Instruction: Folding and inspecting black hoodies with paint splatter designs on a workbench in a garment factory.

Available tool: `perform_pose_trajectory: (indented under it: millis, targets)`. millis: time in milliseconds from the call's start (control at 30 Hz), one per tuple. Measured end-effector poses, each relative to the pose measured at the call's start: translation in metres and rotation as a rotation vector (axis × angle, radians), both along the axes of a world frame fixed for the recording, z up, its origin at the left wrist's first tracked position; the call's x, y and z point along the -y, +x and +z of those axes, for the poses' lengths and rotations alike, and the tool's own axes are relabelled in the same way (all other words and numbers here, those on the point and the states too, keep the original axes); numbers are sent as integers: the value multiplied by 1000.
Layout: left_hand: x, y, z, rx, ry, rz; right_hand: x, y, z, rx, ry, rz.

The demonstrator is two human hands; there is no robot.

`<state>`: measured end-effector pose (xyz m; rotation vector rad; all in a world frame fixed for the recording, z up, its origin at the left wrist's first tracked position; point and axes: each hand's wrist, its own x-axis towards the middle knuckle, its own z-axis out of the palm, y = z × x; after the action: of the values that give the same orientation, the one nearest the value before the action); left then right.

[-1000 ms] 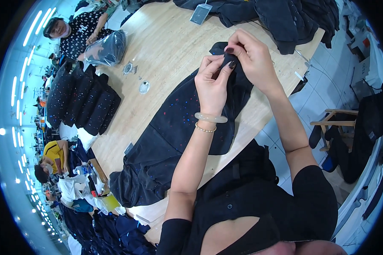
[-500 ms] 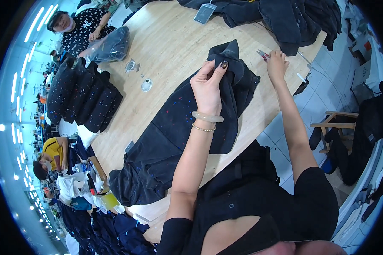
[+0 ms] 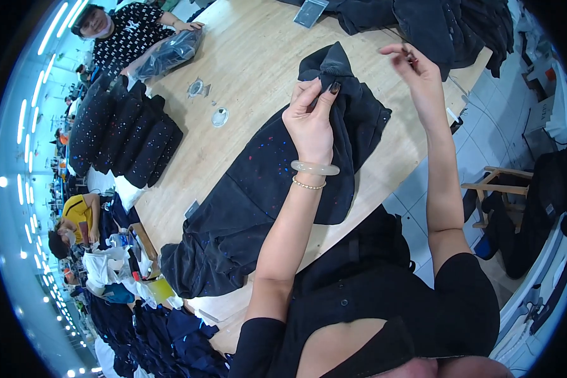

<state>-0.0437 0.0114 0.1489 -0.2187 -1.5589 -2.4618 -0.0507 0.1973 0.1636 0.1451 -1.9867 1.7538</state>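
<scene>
A black garment [image 3: 252, 167] with red and blue specks lies spread across the table in front of me. My left hand [image 3: 310, 123] pinches its far end between thumb and fingers, lifting a folded edge of the cloth. Right of the garment, my right hand [image 3: 417, 69] is raised over the table, apart from the cloth. A small red-handled pair of thread snips [image 3: 412, 60] shows within its curled fingers, mostly hidden and smeared by motion; the forefinger reaches out to the left.
Folded speckled black garments [image 3: 123, 135] are piled at the left. More dark garments [image 3: 422, 31] lie at the far right, beside a clear tag holder [image 3: 310, 12]. A person across the table handles a plastic-wrapped bundle [image 3: 170, 53]. A wooden stool [image 3: 498, 183] stands right of the table.
My right hand has risen and moved slightly farther away, its snips' blades no longer showing. My left hand still pinches the garment. The person opposite has shifted a hand onto the wrapped bundle.
</scene>
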Motion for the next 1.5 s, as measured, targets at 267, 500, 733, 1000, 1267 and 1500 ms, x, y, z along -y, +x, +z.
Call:
perform_pose_trajectory:
  millis: [267,500,733,1000,1267,1500]
  targets:
    - [-12,3,1,-135,-272,154,55,3,29,-308,495,37]
    - [-9,3,4,-171,-420,231,65,13,31,-36,189,48]
    - [-5,2,6,-126,-89,78,18,29,17,-111,-25,-26]
    - [-6,5,2,-158,-44,95,40,48,15,-278,490,-268]
    - [-8,6,3,-130,-135,125,52,38,20,-306,542,-300]
    - [-10,6,3,-171,-204,110,54,36,25,-299,575,-303]
